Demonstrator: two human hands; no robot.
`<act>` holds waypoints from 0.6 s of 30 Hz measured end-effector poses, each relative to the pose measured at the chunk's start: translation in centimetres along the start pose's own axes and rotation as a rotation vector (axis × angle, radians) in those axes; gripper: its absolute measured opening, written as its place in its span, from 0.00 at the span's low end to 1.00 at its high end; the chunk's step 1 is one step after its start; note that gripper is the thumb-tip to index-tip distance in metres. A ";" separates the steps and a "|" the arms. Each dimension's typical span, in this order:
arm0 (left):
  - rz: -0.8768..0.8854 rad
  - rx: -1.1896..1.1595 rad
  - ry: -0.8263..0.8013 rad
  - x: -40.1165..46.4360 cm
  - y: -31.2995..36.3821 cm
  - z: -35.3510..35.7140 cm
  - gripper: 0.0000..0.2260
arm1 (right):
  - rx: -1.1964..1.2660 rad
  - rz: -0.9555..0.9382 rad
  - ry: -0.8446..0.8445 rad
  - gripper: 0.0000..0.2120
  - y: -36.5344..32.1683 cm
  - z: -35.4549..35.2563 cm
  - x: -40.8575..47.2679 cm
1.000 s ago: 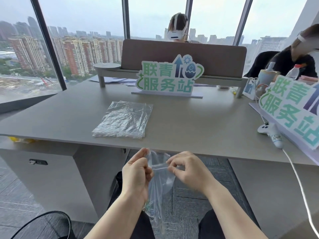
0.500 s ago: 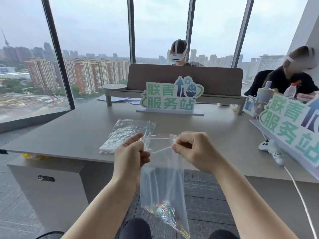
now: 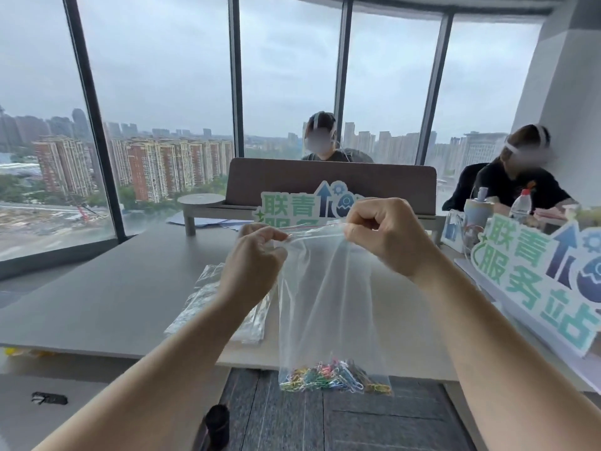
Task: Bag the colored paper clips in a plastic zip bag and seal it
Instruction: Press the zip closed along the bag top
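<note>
A clear plastic zip bag (image 3: pixel 328 297) hangs upright in front of me, above the near edge of the grey desk (image 3: pixel 123 288). A heap of colored paper clips (image 3: pixel 331 377) lies in its bottom. My left hand (image 3: pixel 252 262) pinches the bag's top left corner. My right hand (image 3: pixel 383 236) pinches the top right corner, and the red-lined zip strip runs taut between the two hands. Whether the strip is pressed together I cannot tell.
A stack of spare clear bags (image 3: pixel 208 297) lies on the desk behind my left forearm. A green-lettered sign (image 3: pixel 292 209) stands at the back, another sign (image 3: pixel 546 281) at the right. Two people sit beyond the desk. A bottle (image 3: pixel 520 205) stands at the far right.
Both hands have raised the bag from lap height to well above the desk edge and pulled its mouth out straight. The view has tilted upward.
</note>
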State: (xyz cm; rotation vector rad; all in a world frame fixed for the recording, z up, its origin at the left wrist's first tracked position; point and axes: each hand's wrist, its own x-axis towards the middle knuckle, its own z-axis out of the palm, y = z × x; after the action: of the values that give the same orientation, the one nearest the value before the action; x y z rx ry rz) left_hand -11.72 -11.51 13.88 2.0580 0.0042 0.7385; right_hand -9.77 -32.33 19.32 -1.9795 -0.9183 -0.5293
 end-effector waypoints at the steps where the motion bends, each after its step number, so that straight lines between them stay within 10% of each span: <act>1: 0.055 0.101 -0.008 0.9 0.1 0.1 0.06 | -0.003 -0.001 0.004 0.11 0.2 -0.5 0.5; 18: 0.215 0.297 -0.093 11.3 0.4 1.5 0.10 | 0.006 0.062 0.164 0.07 6.6 -5.4 5.7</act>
State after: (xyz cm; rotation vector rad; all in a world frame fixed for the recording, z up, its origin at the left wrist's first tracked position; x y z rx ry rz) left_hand -1.84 -9.75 19.20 2.4010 -0.1721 0.8113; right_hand -1.15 -36.89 22.44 -1.9216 -0.7543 -0.6424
